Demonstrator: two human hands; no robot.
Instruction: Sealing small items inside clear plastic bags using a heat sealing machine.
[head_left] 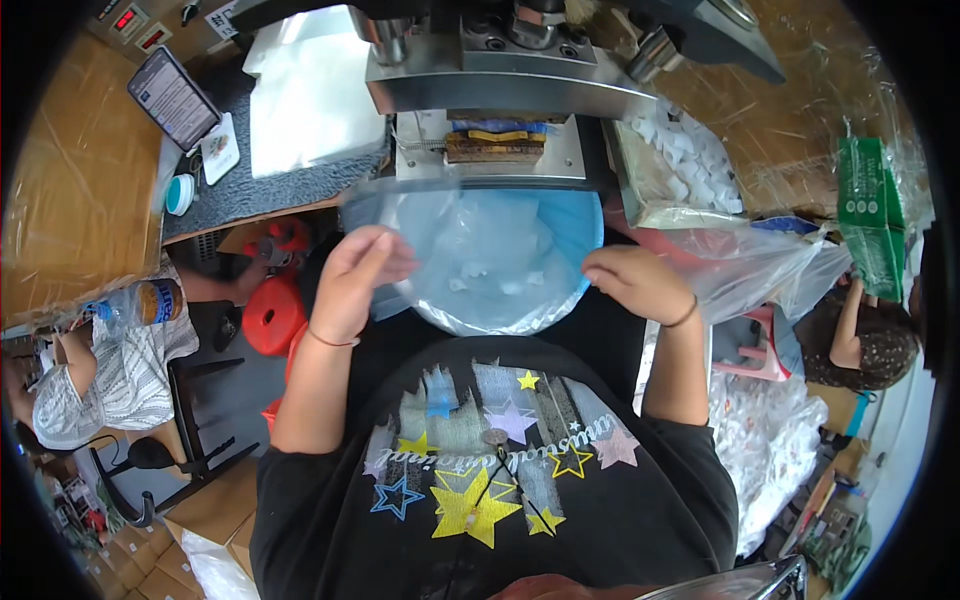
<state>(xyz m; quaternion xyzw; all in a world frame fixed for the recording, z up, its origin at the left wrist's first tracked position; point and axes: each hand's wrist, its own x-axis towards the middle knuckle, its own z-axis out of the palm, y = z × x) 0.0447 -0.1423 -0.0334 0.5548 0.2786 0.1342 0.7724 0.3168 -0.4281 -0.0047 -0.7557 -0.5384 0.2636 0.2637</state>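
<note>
A blue round basin (592,215) sits in front of my body, below the press, with clear plastic pieces (495,235) and small white scraps in it. My left hand (352,280) is at the basin's left side, its fingers curled and smeared by motion. Beside it a see-through plastic sheet (420,205) is blurred over the basin's left edge; whether the hand grips it is unclear. At the right rim is my right hand (645,285), fingers pressed together in a pinch; anything between them is too small to make out.
A metal press (500,88) stands just beyond the basin, its lower plate holding a wooden die block (495,148). White sheets (310,100) are stacked at left, near a propped phone (173,98). White scraps (685,150) fill a box at right. Other people sit at both sides.
</note>
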